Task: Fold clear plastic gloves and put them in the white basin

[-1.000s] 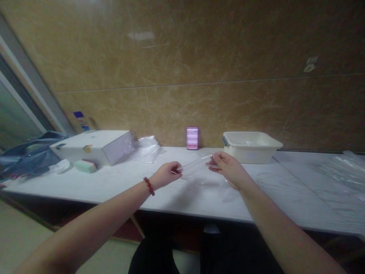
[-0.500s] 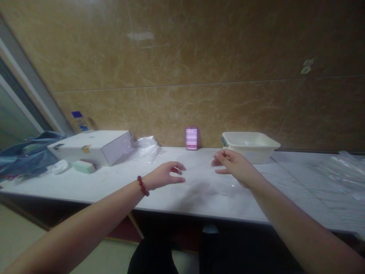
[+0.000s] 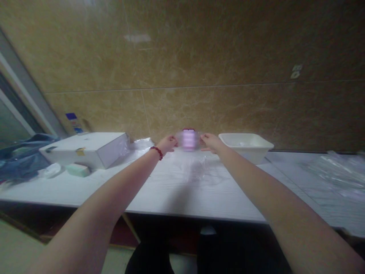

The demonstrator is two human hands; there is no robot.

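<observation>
Light grip, little room to spare

Along the back edge of the white wood-grained surface (image 3: 213,205), the cream rectangular plastic tub (image 3: 252,155) is close beside the right hand (image 3: 201,143); a sideways swing could knock it. The left hand (image 3: 174,145) faces it, and both have thumb and fingertips drawn nearly together, apparently pinching the thin clear plastic film (image 3: 196,165) between them. The film droops toward the middle of the surface; whether it touches cannot be told. Such limp, slick material could slip from a light pinch, or snag and topple the upright, pink-screened phone (image 3: 188,140) behind it at the back edge.

Counted, largest first: one surface; one white cardboard box (image 3: 85,140) near its back-left corner; one tub; one blue crumpled bundle (image 3: 19,161) at the left edge; one clear plastic heap (image 3: 342,175) toward the right edge, layers uncountable; two hands; one film, as far as seen; one phone; one pale green block (image 3: 77,169); one red beaded bracelet (image 3: 157,153).
</observation>
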